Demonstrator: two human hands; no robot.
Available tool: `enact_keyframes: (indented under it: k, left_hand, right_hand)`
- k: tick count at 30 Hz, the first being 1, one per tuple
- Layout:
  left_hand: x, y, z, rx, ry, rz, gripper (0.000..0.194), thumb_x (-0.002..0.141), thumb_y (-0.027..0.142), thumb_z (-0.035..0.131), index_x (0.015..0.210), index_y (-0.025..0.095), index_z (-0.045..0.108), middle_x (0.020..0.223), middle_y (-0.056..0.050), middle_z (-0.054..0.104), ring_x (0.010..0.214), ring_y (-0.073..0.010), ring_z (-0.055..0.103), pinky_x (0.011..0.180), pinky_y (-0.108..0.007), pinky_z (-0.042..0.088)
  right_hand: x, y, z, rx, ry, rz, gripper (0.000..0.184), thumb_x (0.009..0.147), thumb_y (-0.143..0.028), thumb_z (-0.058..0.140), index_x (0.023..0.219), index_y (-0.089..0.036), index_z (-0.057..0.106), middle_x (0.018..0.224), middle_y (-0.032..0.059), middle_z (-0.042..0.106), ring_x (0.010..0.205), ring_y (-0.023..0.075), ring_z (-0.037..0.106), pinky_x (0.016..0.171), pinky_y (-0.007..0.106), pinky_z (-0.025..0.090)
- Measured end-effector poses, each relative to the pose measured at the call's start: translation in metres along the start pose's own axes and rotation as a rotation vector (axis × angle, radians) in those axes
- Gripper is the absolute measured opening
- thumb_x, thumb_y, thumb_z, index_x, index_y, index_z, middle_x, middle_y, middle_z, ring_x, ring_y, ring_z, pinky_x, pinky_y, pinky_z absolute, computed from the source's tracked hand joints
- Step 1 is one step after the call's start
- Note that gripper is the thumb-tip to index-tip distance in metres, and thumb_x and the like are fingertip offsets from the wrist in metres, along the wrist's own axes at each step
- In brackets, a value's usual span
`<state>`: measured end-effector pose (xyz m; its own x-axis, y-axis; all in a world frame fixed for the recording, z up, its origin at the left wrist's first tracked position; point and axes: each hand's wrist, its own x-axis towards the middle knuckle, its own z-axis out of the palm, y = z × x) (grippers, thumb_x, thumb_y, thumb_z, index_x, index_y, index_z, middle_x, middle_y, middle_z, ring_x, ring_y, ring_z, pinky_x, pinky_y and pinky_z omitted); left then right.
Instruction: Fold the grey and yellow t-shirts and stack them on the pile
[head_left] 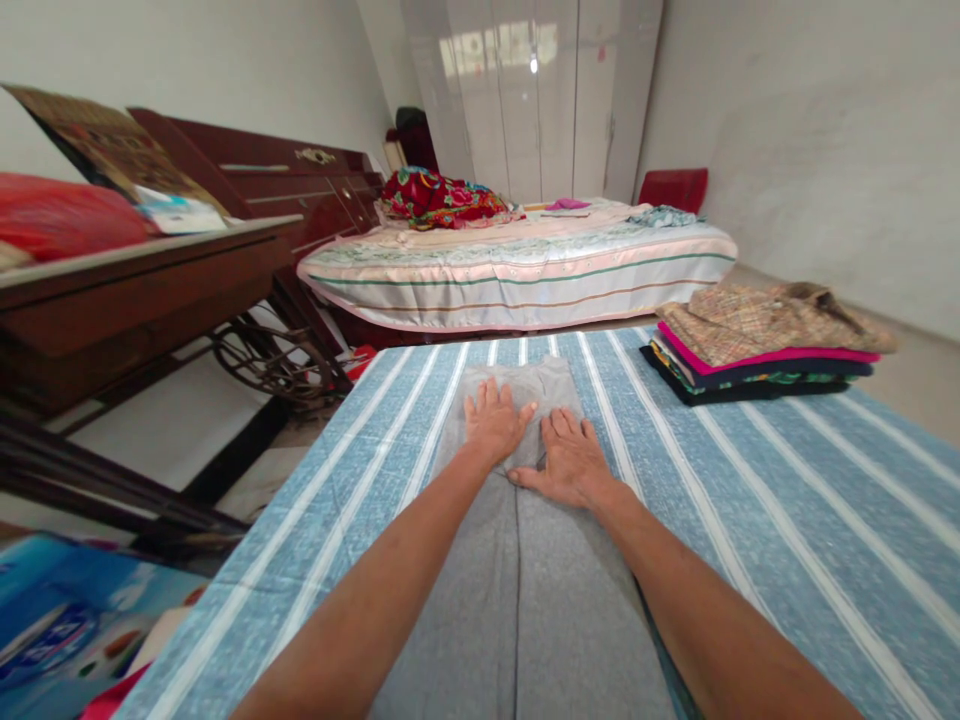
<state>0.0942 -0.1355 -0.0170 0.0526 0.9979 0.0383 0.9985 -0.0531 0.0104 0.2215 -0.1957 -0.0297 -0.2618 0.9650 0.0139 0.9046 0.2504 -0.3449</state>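
Note:
A long grey garment (480,590) lies flat over the blue-and-white striped cloth, a dark line running down its middle. My left hand (496,425) rests flat on its far part, fingers spread. Just to the right and slightly nearer, my right hand (568,460) also presses flat on the fabric, thumb pointing left. The two thumbs are close but apart. Neither hand grips anything. The garment's near end runs out of view at the bottom, and my forearms cover parts of its sides.
A stack of folded clothes (765,345) sits to the right on the striped cloth (810,500). Beyond is a bed (525,285) with a red floral bundle (442,198). On the left stand a wooden sewing table (150,285) and a blue package (67,620).

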Motion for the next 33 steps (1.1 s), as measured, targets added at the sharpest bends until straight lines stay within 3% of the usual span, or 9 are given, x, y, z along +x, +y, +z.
enact_keyframes:
  k: [5,9,13,16,20,25,29,33]
  left_hand:
    - [-0.012,-0.004,0.009,-0.036,-0.074,0.061,0.072,0.088,0.062,0.016,0.141,0.014,0.029,0.151,-0.015,0.02,0.139,-0.0284,0.014,0.109,-0.051,0.015]
    - [-0.013,-0.006,0.016,-0.051,-0.051,0.072,0.072,0.088,0.062,0.016,0.14,0.013,0.03,0.151,-0.015,0.021,0.139,-0.0286,0.014,0.109,-0.052,0.016]
    - [-0.021,-0.011,0.002,-0.071,-0.021,0.099,0.065,0.092,0.054,0.018,0.139,0.011,0.031,0.15,-0.015,0.023,0.139,-0.0273,0.017,0.109,-0.049,0.02]
    - [-0.043,-0.024,-0.017,-0.082,0.004,0.138,0.057,0.093,0.047,0.025,0.137,0.011,0.035,0.149,-0.015,0.027,0.138,-0.0253,0.02,0.11,-0.045,0.022]
    - [-0.1,-0.058,-0.036,-0.086,-0.008,0.213,0.048,0.09,0.037,0.041,0.132,0.012,0.043,0.145,-0.013,0.036,0.136,-0.0227,0.027,0.111,-0.039,0.025]
    - [-0.206,-0.103,-0.041,-0.098,0.05,0.43,0.041,0.088,0.029,0.046,0.125,0.012,0.051,0.136,-0.014,0.048,0.129,-0.0227,0.039,0.107,-0.038,0.036]
    - [-0.289,-0.125,-0.038,-0.11,0.125,0.526,0.04,0.088,0.026,0.045,0.126,0.018,0.05,0.136,-0.01,0.049,0.128,-0.0216,0.042,0.103,-0.038,0.041]
    - [-0.351,-0.133,-0.032,-0.13,0.208,0.569,0.045,0.086,0.029,0.049,0.13,0.024,0.047,0.138,-0.005,0.047,0.127,-0.0223,0.043,0.101,-0.036,0.044]
  right_hand:
    - [0.0,0.001,0.0,-0.016,-0.011,0.006,0.099,0.074,-0.073,0.04,0.141,-0.001,0.026,0.148,0.0227,0.021,0.137,0.0327,0.01,0.107,0.05,0.007]
    - [0.0,0.002,0.001,-0.029,-0.013,0.002,0.096,0.075,-0.072,0.041,0.141,-0.003,0.027,0.148,0.0215,0.021,0.137,0.0318,0.01,0.107,0.049,0.008]
    - [-0.002,0.002,0.001,-0.034,-0.017,0.0,0.098,0.074,-0.075,0.039,0.14,-0.002,0.028,0.148,0.0219,0.021,0.137,0.0324,0.011,0.107,0.049,0.009]
    - [-0.003,0.002,0.001,-0.037,-0.012,-0.009,0.098,0.075,-0.075,0.038,0.141,-0.003,0.027,0.149,0.021,0.018,0.138,0.0319,0.009,0.108,0.049,0.01]
    - [-0.006,0.004,-0.002,-0.037,0.049,-0.032,0.09,0.079,-0.071,0.04,0.141,-0.007,0.028,0.15,0.0194,0.017,0.138,0.0309,0.011,0.107,0.047,0.014]
    - [-0.038,-0.002,-0.021,-0.07,0.132,-0.131,0.066,0.087,-0.052,0.044,0.134,-0.006,0.039,0.143,0.0208,0.033,0.134,0.0294,0.024,0.106,0.044,0.023]
    - [-0.109,-0.016,-0.035,-0.021,0.127,-0.334,0.043,0.089,-0.04,0.046,0.121,-0.013,0.053,0.127,0.0143,0.052,0.122,0.0242,0.043,0.102,0.039,0.034]
    - [-0.202,-0.032,-0.033,0.033,0.008,-0.447,0.044,0.085,-0.038,0.054,0.123,-0.016,0.054,0.13,0.0124,0.052,0.123,0.0241,0.044,0.104,0.041,0.035]
